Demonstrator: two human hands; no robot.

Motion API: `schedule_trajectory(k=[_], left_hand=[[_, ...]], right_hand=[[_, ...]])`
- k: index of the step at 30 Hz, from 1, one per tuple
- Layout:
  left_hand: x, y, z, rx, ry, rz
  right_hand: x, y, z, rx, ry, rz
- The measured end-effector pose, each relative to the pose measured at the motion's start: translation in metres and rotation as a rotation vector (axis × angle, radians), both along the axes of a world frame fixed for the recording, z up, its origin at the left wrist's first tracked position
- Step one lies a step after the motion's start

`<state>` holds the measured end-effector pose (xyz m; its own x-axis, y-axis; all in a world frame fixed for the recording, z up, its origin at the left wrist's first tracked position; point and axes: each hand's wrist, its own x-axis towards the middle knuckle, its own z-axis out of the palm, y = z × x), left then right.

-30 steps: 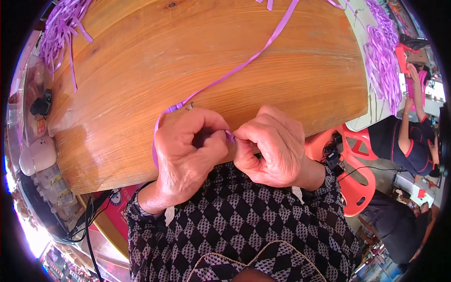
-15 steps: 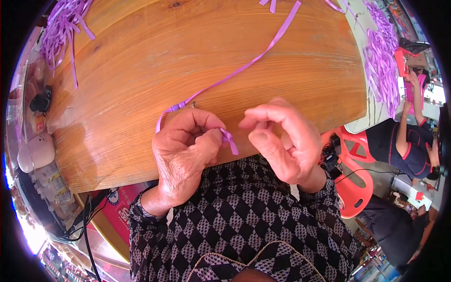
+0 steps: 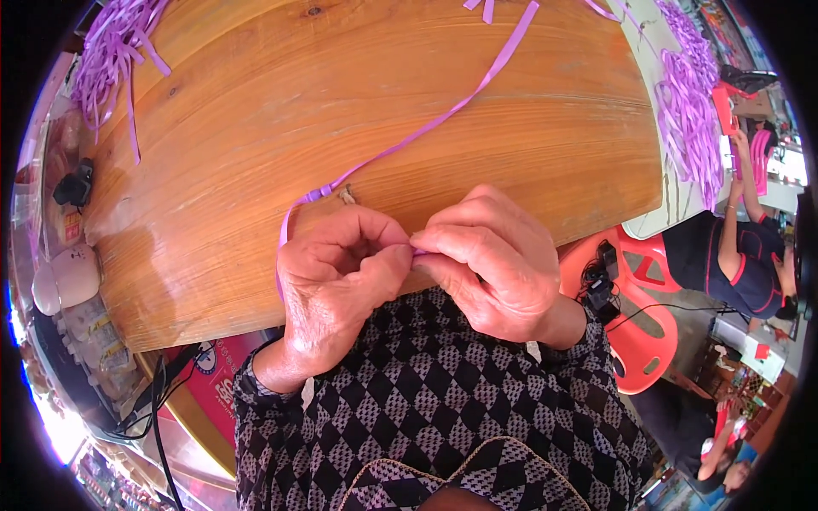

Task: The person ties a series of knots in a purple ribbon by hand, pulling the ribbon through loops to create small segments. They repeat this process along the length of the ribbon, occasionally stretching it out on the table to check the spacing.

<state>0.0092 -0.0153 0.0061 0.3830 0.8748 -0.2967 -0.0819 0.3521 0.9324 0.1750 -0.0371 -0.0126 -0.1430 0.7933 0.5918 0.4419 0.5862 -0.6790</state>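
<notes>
Both hands meet near the front edge of the wooden table [image 3: 213, 281]. My left hand [image 3: 341, 264] pinches a purple ribbon [image 3: 409, 136] between thumb and fingers. My right hand [image 3: 494, 264] is closed on the same ribbon just beside the left fingertips; only a sliver of it shows between them. From behind the left hand, the ribbon runs up to a small fold or knot [image 3: 319, 193] and on across the tabletop to the far side. What the fingers cover is hidden.
Bunches of purple ribbon lie at the far left [image 3: 115, 51] and on a pale table [image 3: 648, 223] at right. A pink rounded object [image 3: 72, 277] and a black device [image 3: 75, 183] sit at left. Red plastic chairs [image 3: 648, 341] stand at right, with two people [image 3: 745, 264] beyond.
My right hand has moved left and closed on the ribbon end beside my left hand. The ribbon has shifted slightly. At lower right, a person has changed posture.
</notes>
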Motion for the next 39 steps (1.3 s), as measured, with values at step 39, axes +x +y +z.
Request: schedule_trajectory(k=[39], left_hand=[[0.0048, -0.0062, -0.0043, -0.395, -0.334, 0.165]], right_hand=[[0.0011, -0.0004, 0.0032, 0.088, -0.068, -0.07]])
